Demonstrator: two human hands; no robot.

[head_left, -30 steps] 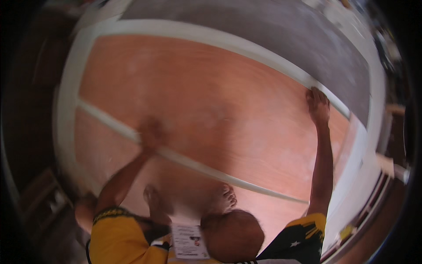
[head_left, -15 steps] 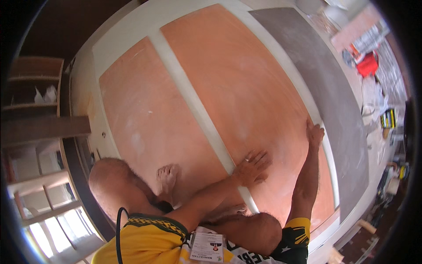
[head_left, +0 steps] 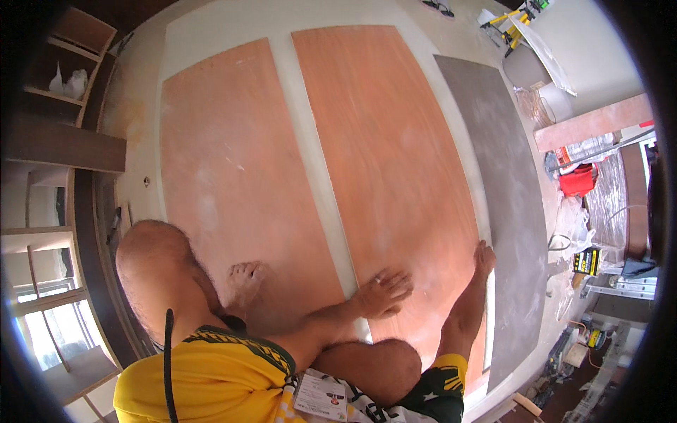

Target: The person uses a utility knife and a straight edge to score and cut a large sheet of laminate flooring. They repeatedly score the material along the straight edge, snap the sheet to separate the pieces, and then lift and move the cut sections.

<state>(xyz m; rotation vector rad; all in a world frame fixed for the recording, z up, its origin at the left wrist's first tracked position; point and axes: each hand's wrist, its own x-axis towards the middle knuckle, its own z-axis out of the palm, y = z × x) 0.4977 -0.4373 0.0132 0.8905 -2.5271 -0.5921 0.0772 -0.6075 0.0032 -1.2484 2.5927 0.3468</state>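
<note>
My left hand (head_left: 386,292) lies with fingers spread on the near part of a long orange-brown plywood panel (head_left: 395,155); a ring shows on one finger. At that panel's right edge, my right hand (head_left: 484,258) has its fingers curled closed on the rim; the fingertips are partly hidden. A second, paler plywood panel (head_left: 229,141) lies to the left, with my bare foot (head_left: 245,276) on it. Along the right lies a dark grey panel (head_left: 504,176). Pale strips of the surface beneath show between the panels.
An open wooden shelf frame (head_left: 42,229) stands at the left. Along the right are a red bag (head_left: 577,181), plastic wrapping (head_left: 608,197), a black-and-yellow box (head_left: 586,261) and scattered tools (head_left: 564,352). A yellow tripod (head_left: 513,32) stands at the far right, near someone's feet (head_left: 440,7).
My view has shifted, bringing the tripod and the other person's feet into sight. Both hands remain on the same plywood panel, the left flat and the right at its edge.
</note>
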